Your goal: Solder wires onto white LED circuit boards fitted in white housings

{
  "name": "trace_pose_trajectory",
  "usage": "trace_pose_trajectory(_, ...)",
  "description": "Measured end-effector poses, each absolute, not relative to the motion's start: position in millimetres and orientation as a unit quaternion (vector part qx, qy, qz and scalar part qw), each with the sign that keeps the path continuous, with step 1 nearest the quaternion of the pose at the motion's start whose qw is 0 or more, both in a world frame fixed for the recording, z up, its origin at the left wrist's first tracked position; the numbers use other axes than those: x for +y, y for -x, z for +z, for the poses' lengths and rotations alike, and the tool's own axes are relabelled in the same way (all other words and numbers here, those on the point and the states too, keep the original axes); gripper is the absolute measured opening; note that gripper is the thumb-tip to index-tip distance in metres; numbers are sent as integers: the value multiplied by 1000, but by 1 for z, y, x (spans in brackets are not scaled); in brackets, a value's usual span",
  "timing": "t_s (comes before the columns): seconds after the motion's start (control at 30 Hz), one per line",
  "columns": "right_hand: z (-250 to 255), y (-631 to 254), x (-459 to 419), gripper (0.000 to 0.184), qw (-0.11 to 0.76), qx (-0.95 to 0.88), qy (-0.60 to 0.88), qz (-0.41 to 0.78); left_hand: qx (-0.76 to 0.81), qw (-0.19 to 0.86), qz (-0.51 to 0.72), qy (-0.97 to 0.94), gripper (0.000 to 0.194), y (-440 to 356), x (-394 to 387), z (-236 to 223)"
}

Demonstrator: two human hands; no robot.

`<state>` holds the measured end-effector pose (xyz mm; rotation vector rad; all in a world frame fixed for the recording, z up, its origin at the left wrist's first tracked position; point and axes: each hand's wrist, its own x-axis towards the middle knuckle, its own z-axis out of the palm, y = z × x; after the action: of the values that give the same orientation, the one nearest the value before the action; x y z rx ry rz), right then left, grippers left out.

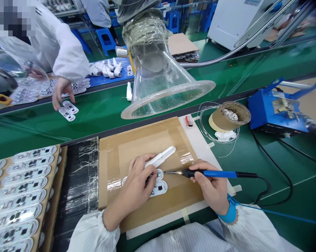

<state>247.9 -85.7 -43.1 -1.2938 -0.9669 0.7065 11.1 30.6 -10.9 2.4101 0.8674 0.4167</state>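
A blue-handled soldering iron [218,173] is gripped in my right hand [212,187], its tip pointing left to the edge of a small white circuit board [160,174]. My left hand [139,178] is closed over the boards, with a long white plastic housing [162,156] running out from under its fingers. Thumb and forefinger pinch close to the upper board; a dark part between them is mostly hidden. Just below, a second white circuit board [160,188] with a black chip lies on the taped cardboard [179,189], partly covered by my left hand.
A clear fume hood [168,99] hangs over the cardboard. Right of it are a solder coil [202,122], a cardboard pot [222,119] and a blue soldering stand [276,112]. Stacked boards [23,182] fill the left. Across the green belt, a co-worker's hand [62,92] reaches over two boards.
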Motion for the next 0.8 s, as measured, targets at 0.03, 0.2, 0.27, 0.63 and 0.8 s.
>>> trace_pose_trajectory(0.03,-43,-248,-86,16,636,-422,567,310,323,275,154,-892,18,-10,31,-11)
trace_pose_trajectory(0.2,-42,-247,-86,16,637,-432,560,307,304,280,148,-899,19,-8,32,-11)
trace_pose_trajectory(0.27,-42,-247,-86,15,632,-434,561,312,296,274,145,-904,19,-8,33,-10)
trace_pose_trajectory(0.63,-37,-246,-84,14,615,-470,555,304,302,270,132,-905,18,-10,33,-7)
trace_pose_trajectory(0.8,-36,-246,-84,15,612,-475,555,304,303,267,125,-906,18,-10,32,-6)
